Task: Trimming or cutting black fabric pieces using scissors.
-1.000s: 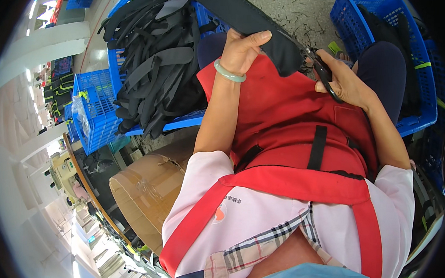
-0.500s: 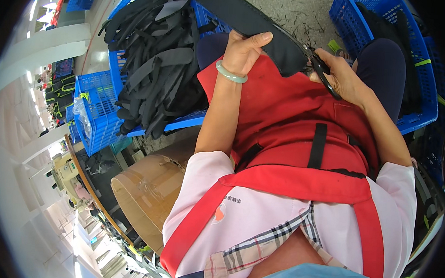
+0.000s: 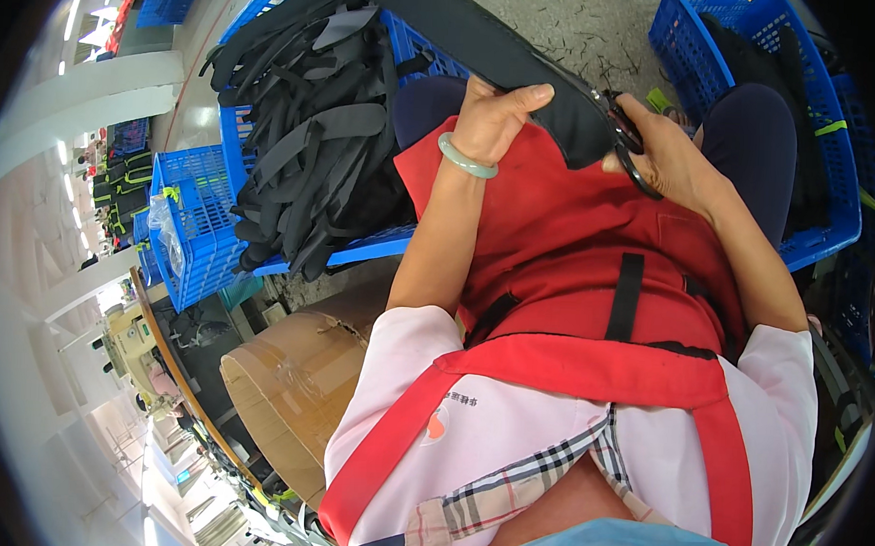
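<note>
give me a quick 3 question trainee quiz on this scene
1. True or false: the left hand grips the black strap.
2. What does the right hand hold? A) scissors B) tape C) a pen
3. What fills the blue crate on the person's left?

Key:
1. True; the thumb lies over the strap.
2. A, the scissors, at the strap's end.
3. A heap of black straps.
</note>
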Demonstrator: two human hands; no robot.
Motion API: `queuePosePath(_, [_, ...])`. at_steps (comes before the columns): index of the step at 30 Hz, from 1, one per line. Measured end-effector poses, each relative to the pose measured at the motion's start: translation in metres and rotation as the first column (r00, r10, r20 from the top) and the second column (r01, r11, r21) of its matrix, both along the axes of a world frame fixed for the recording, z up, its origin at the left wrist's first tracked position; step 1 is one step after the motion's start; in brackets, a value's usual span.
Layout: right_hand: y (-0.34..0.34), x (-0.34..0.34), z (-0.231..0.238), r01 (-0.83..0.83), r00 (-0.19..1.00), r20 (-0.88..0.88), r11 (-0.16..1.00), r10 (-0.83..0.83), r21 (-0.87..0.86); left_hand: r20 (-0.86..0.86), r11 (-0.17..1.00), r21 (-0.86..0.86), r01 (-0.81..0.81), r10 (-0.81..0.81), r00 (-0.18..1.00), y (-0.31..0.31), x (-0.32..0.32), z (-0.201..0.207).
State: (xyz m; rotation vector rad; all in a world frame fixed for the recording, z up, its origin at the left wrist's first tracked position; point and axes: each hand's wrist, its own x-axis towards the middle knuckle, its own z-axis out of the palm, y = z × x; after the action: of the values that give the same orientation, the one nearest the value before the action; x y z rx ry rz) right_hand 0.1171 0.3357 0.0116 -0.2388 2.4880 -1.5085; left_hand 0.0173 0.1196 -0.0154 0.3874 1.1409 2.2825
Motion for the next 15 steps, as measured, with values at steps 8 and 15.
queuePosePath(8, [0.003, -0.002, -0.002, 0.010, 0.998, 0.064, 1.000, -0.012, 0.025, 0.018, 0.999, 0.051, 0.009, -0.010, 1.000, 0.000, 0.004, 0.000])
queuePosePath(15, [-0.003, 0.001, -0.012, 0.001, 0.977, -0.211, 0.999, -0.012, -0.053, 0.108, 0.995, 0.028, -0.093, 0.090, 0.990, 0.002, 0.000, 0.005])
